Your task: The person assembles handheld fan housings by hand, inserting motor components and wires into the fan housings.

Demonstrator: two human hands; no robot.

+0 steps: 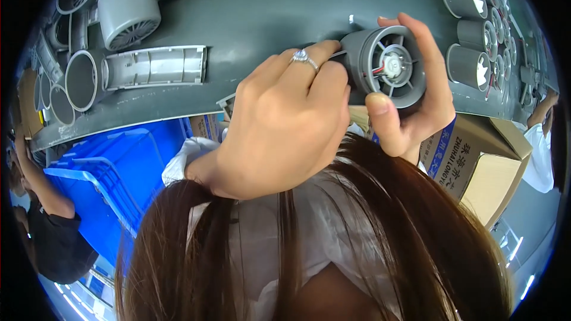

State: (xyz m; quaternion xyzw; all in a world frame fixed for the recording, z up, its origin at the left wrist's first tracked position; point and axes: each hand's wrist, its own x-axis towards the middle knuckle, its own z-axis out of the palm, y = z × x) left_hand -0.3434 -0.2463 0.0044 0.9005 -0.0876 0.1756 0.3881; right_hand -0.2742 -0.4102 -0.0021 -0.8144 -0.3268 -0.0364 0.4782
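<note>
- Head view centres on a grey round plastic fan housing [386, 66] — a short cylinder with spokes and a white hub with red wires inside — held just above the grey worktop [267, 12], its open face turned toward the camera.
- Its long axis runs roughly along the line of sight, slightly tilted to the left, so the closed back end points toward the left hand.
- Right hand [419, 104] wraps the housing from the right: thumb pressed on the lower rim, fingers curled over the top rim, clamping it.
- Left hand [285, 122], with a ring on one finger, lies to the left of the housing; its fingers are curled and pressed together against the housing's rear side. Whether they pinch a thin wire there I cannot tell — the fingertips are hidden.
- Both hands touch the part; the right one carries it, the left one is at its back end.
- Further out on the worktop: a row of similar grey cylindrical housings [470, 0] at the right, a long grey ribbed plastic cover [156, 66] and a grey blower nozzle [128, 9] at the left.
- Below the bench edge sit a blue plastic crate [107, 166] and a brown cardboard box [482, 166].
- Another person's arm [35, 178] shows at the far left.
</note>
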